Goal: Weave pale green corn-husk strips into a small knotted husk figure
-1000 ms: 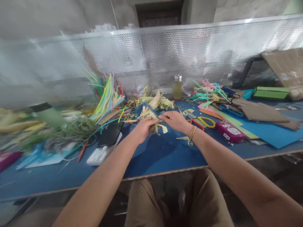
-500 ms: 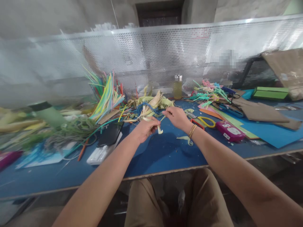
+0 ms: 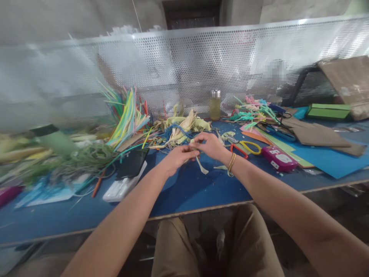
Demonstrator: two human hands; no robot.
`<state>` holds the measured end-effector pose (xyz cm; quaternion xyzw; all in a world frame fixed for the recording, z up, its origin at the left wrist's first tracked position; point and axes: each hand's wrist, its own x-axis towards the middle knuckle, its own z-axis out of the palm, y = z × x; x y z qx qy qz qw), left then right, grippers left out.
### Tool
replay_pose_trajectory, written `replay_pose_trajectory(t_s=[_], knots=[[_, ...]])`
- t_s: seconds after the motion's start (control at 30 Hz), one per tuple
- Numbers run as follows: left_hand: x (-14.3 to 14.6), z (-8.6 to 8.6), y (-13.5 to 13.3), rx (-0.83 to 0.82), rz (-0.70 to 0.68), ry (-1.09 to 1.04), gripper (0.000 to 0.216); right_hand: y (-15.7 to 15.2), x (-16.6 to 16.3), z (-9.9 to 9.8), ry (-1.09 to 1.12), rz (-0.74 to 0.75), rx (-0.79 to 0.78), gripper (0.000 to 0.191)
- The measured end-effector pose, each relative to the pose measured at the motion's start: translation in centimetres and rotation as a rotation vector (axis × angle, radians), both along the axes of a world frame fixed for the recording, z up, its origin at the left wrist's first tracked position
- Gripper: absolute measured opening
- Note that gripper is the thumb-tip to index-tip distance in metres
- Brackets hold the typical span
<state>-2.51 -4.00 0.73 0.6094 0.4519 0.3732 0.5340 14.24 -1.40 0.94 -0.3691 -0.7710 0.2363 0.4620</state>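
Note:
My left hand (image 3: 176,157) and my right hand (image 3: 210,145) meet over the middle of the blue table (image 3: 190,188). Both pinch a pale yellow-green strip (image 3: 201,166) whose loose end hangs down and curls onto the table. A gold bracelet sits on my right wrist. Just behind my hands lies a heap of dry husk strips (image 3: 184,129) mixed with blue cord.
A black phone (image 3: 132,163) lies on a white box at the left. Bundles of coloured strips (image 3: 127,115) fan up behind it. A small jar (image 3: 215,104), scissors (image 3: 250,147), a pink case (image 3: 278,159), coloured paper sheets and cardboard (image 3: 317,135) lie to the right. A perforated metal screen (image 3: 201,65) closes the back.
My hands have come together and closer to me. The strip hangs lower between them, its end now on the table.

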Motion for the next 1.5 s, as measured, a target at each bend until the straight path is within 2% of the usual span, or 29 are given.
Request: replay_pose_trajectory(t_s=[0.13, 0.23, 0.47, 0.6, 0.73, 0.8, 0.87, 0.93, 1.03, 1.2, 1.3, 1.4, 1.5], knots=[[0.1, 0.2, 0.0, -0.152, 0.036, -0.171, 0.033, -0.2, -0.2, 0.1, 0.275, 0.182, -0.252, 0.03], [0.1, 0.2, 0.3, -0.189, 0.05, -0.183, 0.028, -0.1, -0.4, -0.1, 0.386, 0.258, -0.34, 0.029], [-0.3, -0.1, 0.7, -0.171, -0.026, -0.164, 0.022, 0.7, -0.2, -0.2, 0.432, 0.048, -0.215, 0.031], [-0.3, -0.2, 0.6, -0.163, -0.007, -0.187, 0.024, 0.7, -0.1, 0.0, 0.318, -0.07, -0.114, 0.032], [-0.1, -0.7, 1.1, -0.135, 0.133, -0.249, 0.028, -0.1, 0.6, 0.9, 0.185, -0.273, 0.123, 0.03], [-0.1, -0.9, 1.4, -0.114, 0.195, -0.261, 0.03, -1.0, 0.6, 1.3, 0.048, -0.337, 0.228, 0.03], [-0.2, -1.0, 1.7, -0.109, 0.236, -0.283, 0.032, -1.9, 0.2, 1.6, -0.167, -0.332, 0.283, 0.033], [-0.2, -0.9, 1.8, -0.128, 0.234, -0.333, 0.031, -2.7, -0.6, 1.5, -0.367, -0.33, 0.305, 0.037], [-0.3, -0.5, 1.6, -0.165, 0.22, -0.4, 0.029, -3.1, -1.4, 1.0, -0.55, -0.353, 0.306, 0.033], [-0.4, 0.0, 1.5, -0.14, 0.22, -0.404, 0.03, -2.3, -1.0, 0.3, -0.554, -0.359, 0.215, 0.014], [-0.6, -0.1, 1.4, -0.069, 0.177, -0.335, 0.037, -2.0, -0.7, 0.2, -0.56, -0.316, 0.193, 0.017], [-0.6, -0.4, 1.4, 0.019, 0.111, -0.239, 0.053, -1.8, -0.6, 0.3, -0.597, -0.281, 0.212, 0.018], [-0.4, -0.5, 1.3, 0.107, 0.113, -0.208, 0.049, -1.7, -0.4, 0.5, -0.645, -0.22, 0.214, 0.021]])
